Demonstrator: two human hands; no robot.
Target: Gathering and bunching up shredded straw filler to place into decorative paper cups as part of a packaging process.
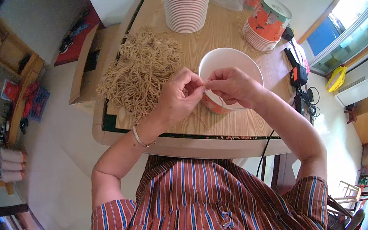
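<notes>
- A heap of tan strings is spread on the wooden surface.
- A thin string is pinched between the left hand and right hand, both closed.
- A white paper bowl is seen just beneath the 2 hands.

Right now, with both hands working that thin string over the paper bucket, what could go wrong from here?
1. The string is pinched between the left hand and right hand; it looks thin and could slip out.
2. The paper bucket stands near the table edge; a tug might tip it off.
3. The pile of strings lies close by the left hand and could snag or tangle.
</notes>
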